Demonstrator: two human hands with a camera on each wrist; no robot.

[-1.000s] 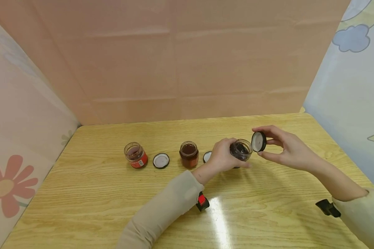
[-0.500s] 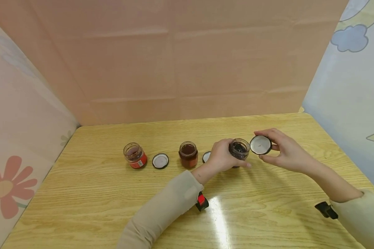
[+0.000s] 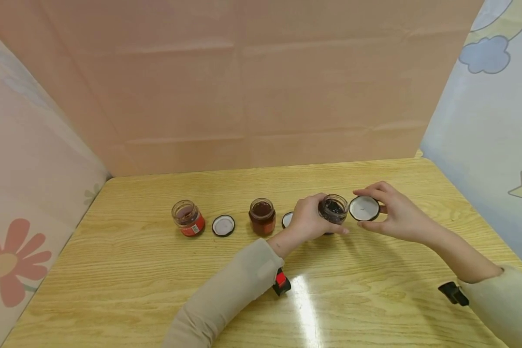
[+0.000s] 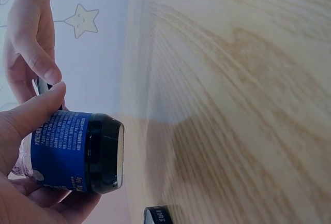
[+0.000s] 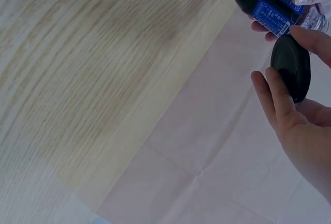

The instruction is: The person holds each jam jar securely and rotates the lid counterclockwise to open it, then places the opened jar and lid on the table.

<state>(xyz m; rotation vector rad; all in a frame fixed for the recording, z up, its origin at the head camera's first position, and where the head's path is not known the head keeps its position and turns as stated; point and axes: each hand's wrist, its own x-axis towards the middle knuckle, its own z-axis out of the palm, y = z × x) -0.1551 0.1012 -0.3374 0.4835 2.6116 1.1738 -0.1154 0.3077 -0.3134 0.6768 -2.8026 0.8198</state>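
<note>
My left hand (image 3: 311,218) grips an uncapped glass jar (image 3: 334,210) of dark contents, its open mouth facing up. In the left wrist view the jar's blue label (image 4: 61,149) shows between thumb and fingers, and its base is held over the tabletop. Just right of the jar, my right hand (image 3: 393,212) pinches a round lid (image 3: 364,209) by its edge, white inside upward. The lid's black outer face (image 5: 292,69) shows in the right wrist view. Partly hidden behind my left hand, another lid (image 3: 287,220) lies on the table.
To the left stand an open jar with reddish-brown contents (image 3: 262,217) and an open red-labelled jar (image 3: 189,220). Between them a lid (image 3: 224,225) lies white side up. The wooden table (image 3: 148,280) is bounded by a papered back wall (image 3: 243,96) and side walls.
The lid in my right hand has tipped from nearly upright to nearly flat, white inside up, and sunk slightly beside the jar. My left hand keeps its grip, with the jar shifted very slightly left.
</note>
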